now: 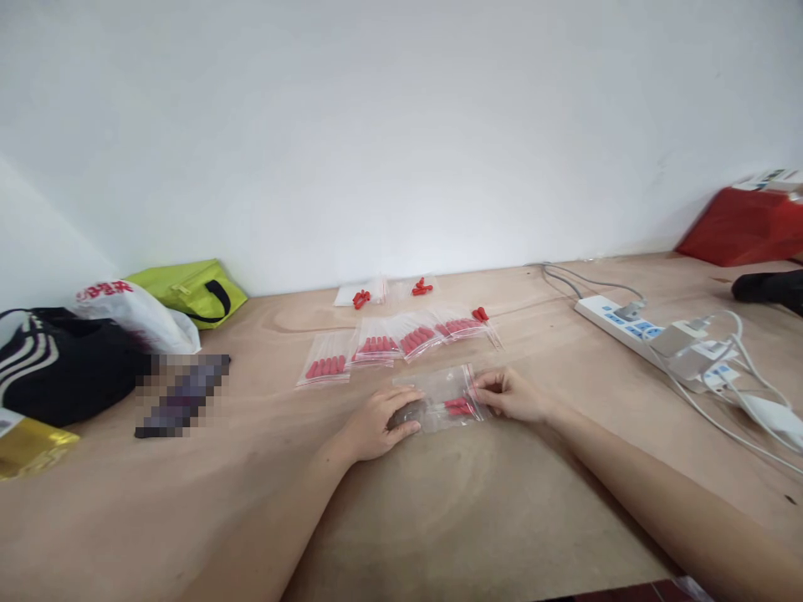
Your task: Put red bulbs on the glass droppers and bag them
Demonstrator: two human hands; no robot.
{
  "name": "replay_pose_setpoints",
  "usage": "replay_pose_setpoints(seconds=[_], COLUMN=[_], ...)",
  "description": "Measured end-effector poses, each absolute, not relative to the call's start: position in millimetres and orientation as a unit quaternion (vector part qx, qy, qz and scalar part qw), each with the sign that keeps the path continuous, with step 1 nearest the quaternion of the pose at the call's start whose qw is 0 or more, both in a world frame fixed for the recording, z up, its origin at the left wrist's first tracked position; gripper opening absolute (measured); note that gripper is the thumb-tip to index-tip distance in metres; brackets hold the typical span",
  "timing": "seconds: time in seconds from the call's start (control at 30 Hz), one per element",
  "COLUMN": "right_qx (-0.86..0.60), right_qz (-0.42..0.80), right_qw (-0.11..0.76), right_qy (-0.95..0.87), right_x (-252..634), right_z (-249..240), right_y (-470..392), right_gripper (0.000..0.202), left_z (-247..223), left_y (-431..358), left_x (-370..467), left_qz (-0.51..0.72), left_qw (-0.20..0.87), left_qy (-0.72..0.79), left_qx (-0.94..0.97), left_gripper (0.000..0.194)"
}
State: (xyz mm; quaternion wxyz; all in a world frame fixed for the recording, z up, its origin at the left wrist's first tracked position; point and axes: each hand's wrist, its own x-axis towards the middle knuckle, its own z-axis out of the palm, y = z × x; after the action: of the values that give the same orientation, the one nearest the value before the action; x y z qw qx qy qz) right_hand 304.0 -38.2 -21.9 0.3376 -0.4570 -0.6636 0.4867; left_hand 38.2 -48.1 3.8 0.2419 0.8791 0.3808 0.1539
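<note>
In front of me a clear zip bag [437, 420] lies on the wooden table, with a few small red tapered pieces [460, 406] inside near its right end. My left hand [382, 422] grips the bag's left end, thumb and fingers at its edges. At the other end, by the red zip strip, my right hand [511, 395] pinches the edge between thumb and fingers. Beyond the hands lies a row of filled zip bags [326, 368], each with several red pieces. Loose red pieces [480, 314] sit at the row's right end.
Behind the row, more red pieces [422, 287] rest on clear bags. A power strip [618, 326] with chargers and white cables runs along the right. To the left are a black bag [69, 359], a white plastic bag [135, 313], a yellow-green bag [194, 288] and a blurred-out dark object [183, 396].
</note>
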Motion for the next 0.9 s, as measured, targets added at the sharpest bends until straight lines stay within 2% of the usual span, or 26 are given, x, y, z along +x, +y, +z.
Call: replay_pose_setpoints(seconds=[0.07,0.17,0.3,0.4,0.53,0.7,0.9], right_qx=[-0.509,-0.622,-0.734,-0.756,-0.754,-0.698,-0.533], right_qz=[0.458,0.317,0.219,0.229,0.243,0.251,0.400], right_qw=[0.373,0.450,0.401,0.367,0.377,0.434,0.538], right_qy=[-0.626,-0.556,-0.502,-0.490,-0.480,-0.511,-0.516], right_x=[316,331,339,337,339,349,326], right_z=[-17,-9,-8,-14,-17,-10,-18], right_y=[-23,9,50,67,72,48,-12], right_gripper=[0.028,0.020,0.023,0.031,0.036,0.047,0.070], left_z=[4,3,0,0,0,0,-3], left_y=[-48,-47,-47,-47,-47,-47,-45], left_x=[38,38,37,36,35,36,36], left_qz=[0.149,0.144,0.145,0.147,0.148,0.146,0.157], left_qw=[0.238,0.233,0.237,0.239,0.243,0.244,0.241], left_qy=[0.373,0.368,0.366,0.363,0.363,0.365,0.368], left_qx=[0.884,0.888,0.888,0.889,0.887,0.887,0.884], left_gripper=[0.037,0.033,0.031,0.031,0.032,0.031,0.029])
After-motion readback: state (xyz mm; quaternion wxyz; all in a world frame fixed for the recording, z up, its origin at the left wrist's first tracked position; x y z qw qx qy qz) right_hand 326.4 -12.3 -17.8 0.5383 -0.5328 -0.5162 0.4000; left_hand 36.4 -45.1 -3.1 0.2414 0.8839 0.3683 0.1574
